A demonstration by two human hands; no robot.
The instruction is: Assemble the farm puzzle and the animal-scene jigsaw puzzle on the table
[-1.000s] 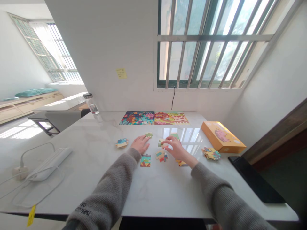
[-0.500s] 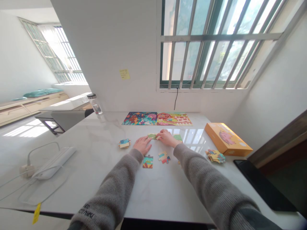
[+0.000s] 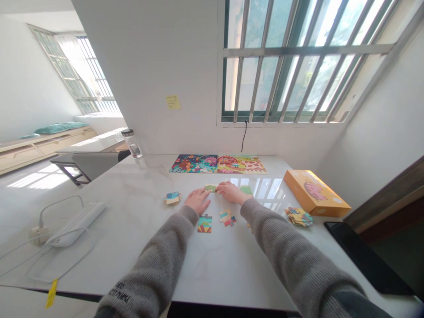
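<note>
A green puzzle piece point(image 3: 210, 188) lies on the white table between my two hands. My left hand point(image 3: 197, 201) rests flat and open beside it, fingertips at its left edge. From the right, my right hand point(image 3: 231, 193) pinches another puzzle piece, mostly hidden by the fingers, against the green one. Nearer to me lie a teal-and-red puzzle piece point(image 3: 205, 224) and some pale and red pieces point(image 3: 227, 218) that touch or overlap. Past my right hand is a green piece point(image 3: 246, 190). Part of a yellow piece shows beside my right sleeve.
Piles of pieces sit left point(image 3: 172, 198) and right point(image 3: 298, 217). Two picture sheets, one dark point(image 3: 194, 163) and one farm scene point(image 3: 242, 164), lie by the wall. An orange box point(image 3: 314, 194), a black phone-like slab point(image 3: 364, 258), a bottle point(image 3: 132, 144) and a power strip point(image 3: 76, 224) are around.
My right hand has moved left and away from me with a piece, up to the green piece by my left hand. My left hand has stayed nearly still. The view has shifted slightly.
</note>
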